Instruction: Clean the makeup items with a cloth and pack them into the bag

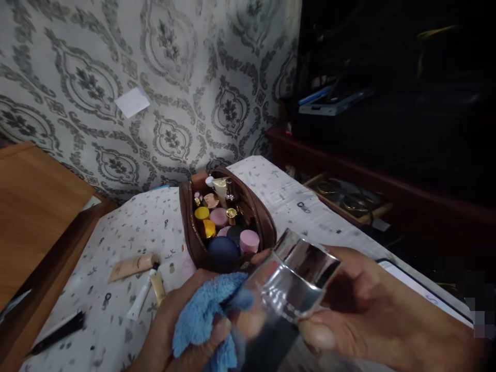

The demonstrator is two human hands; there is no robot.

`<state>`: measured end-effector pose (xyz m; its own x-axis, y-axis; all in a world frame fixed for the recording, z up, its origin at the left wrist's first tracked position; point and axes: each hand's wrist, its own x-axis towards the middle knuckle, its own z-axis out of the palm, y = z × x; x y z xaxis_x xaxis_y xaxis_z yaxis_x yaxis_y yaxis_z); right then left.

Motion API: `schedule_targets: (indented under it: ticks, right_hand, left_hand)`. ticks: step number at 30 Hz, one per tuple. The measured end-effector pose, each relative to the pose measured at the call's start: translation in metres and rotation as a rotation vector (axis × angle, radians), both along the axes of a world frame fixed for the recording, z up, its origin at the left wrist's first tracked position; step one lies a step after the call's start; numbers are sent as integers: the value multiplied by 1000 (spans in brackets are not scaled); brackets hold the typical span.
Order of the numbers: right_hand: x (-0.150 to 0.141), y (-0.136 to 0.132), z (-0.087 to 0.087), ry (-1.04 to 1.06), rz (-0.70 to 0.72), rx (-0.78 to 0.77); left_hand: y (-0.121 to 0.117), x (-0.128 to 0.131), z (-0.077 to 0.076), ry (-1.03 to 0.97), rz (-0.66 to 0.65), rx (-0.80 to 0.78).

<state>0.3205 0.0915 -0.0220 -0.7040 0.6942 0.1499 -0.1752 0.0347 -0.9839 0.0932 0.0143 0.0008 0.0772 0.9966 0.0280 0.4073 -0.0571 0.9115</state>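
Note:
My right hand grips a clear bottle with a shiny silver cap, tilted close to the camera; it looks like a cosmetic bottle. A fluffy blue cloth is bunched in my left hand, its fingers closed round it. The cloth is against the bottle's lower side, which is partly blurred. Just beyond both hands stands an unzipped brown cosmetic bag. Inside are several jars and tubes, among them a pink-lidded jar, a yellow lid and a dark blue round item.
On the patterned white cloth at left lie a beige tube, a white tube, a small gold tube and a black item. A phone lies at right. Behind it is an open drawer.

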Motion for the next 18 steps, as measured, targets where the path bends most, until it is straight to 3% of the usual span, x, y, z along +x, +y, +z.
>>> schedule_targets:
  ticks: [4,8,11,14,18]
  right_hand:
    - [5,10,8,29,3,-155]
    - [3,32,33,5,-212,54]
    - [-13,55,53,-3,-294,217]
    - [-39,84,66,-70,-345,326]
    - [-79,119,72,-328,-412,416]
  left_hand:
    - [2,0,-3,93,33,102]
    - [6,-16,-7,300,83,362]
    - [11,-33,-6,588,70,514]
    - [18,-46,-6,870,22,564]
    - [27,-50,-9,1035,-41,568]
